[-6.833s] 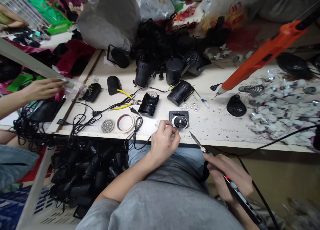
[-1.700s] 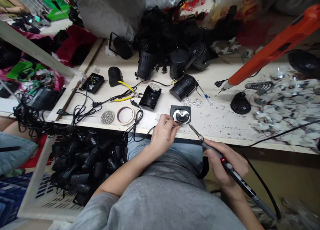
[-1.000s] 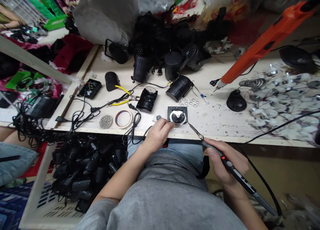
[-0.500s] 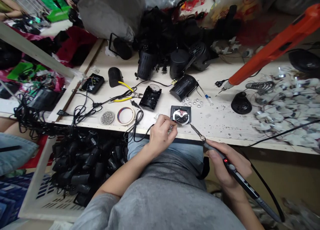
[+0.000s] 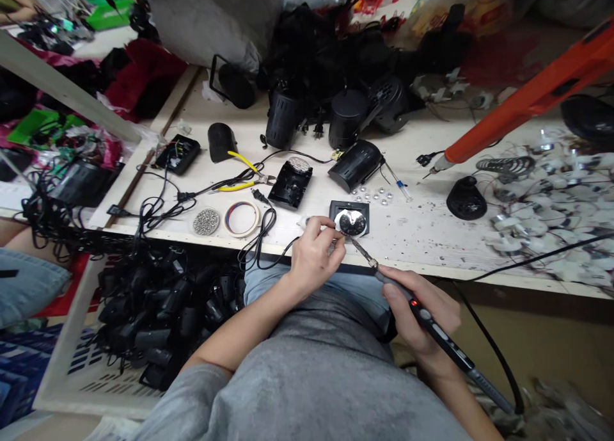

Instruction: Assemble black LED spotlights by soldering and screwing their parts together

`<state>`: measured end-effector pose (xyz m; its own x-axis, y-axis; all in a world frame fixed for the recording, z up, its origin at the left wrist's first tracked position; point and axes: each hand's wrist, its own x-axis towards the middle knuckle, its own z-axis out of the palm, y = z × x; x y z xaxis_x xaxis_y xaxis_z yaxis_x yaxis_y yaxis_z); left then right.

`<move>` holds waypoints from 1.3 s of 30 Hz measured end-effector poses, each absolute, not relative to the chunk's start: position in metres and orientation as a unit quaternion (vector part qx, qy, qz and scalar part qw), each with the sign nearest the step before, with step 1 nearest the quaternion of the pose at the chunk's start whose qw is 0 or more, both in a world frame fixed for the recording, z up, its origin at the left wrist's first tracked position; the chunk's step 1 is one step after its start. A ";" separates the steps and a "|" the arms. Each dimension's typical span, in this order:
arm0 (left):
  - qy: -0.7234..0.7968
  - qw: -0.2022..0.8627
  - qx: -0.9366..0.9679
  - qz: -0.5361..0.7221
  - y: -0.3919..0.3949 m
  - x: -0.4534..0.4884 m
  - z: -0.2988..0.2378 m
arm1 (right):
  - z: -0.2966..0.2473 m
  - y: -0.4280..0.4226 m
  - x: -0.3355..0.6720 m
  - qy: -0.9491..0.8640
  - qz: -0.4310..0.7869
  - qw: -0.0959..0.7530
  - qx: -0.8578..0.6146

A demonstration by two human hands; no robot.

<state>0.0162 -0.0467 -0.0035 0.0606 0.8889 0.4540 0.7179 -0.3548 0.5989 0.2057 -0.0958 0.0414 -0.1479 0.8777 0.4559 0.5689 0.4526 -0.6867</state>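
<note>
My right hand (image 5: 422,310) is wrapped round a soldering iron (image 5: 449,346) with a lit red indicator. The iron's tip meets the near edge of a shiny round disc (image 5: 352,223), which lies on a square black base (image 5: 337,207) by the bench's front edge. At the disc's left side my left hand (image 5: 313,258) is closed, thumb and fingers pinched together. What sits in that pinch is too small to make out. Small clear lens-like pieces (image 5: 375,196) lie just beyond the base, below a black half-cylinder housing (image 5: 355,166).
Left on the bench are a tape roll (image 5: 241,219), a metal mesh disc (image 5: 206,221), yellow-handled pliers (image 5: 240,186) and an open black housing (image 5: 290,184). An orange electric screwdriver (image 5: 518,102) hangs in from the right, above white parts (image 5: 551,204). A crate (image 5: 91,399) stands below.
The soldering iron has moved left with my right hand, its tip going from the base's right corner to the disc's near edge. My left hand stays pinched beside the disc.
</note>
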 end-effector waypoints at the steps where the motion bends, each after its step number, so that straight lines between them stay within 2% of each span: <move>1: 0.558 0.095 0.724 0.395 -0.046 0.016 -0.003 | 0.040 -0.095 0.205 -0.736 0.179 0.430 -0.491; 10: 0.541 0.035 0.748 0.384 -0.046 0.017 -0.007 | 0.035 -0.095 0.205 -0.730 0.187 0.435 -0.493; 22: 0.543 0.053 0.751 0.372 -0.045 0.015 -0.008 | 0.033 -0.091 0.201 -0.730 0.179 0.456 -0.477; 29: 0.540 0.059 0.750 0.377 -0.044 0.016 -0.006 | 0.034 -0.090 0.202 -0.740 0.177 0.429 -0.487; 39: 0.533 0.074 0.752 0.379 -0.044 0.014 -0.008 | 0.020 -0.086 0.201 -0.738 0.150 0.472 -0.458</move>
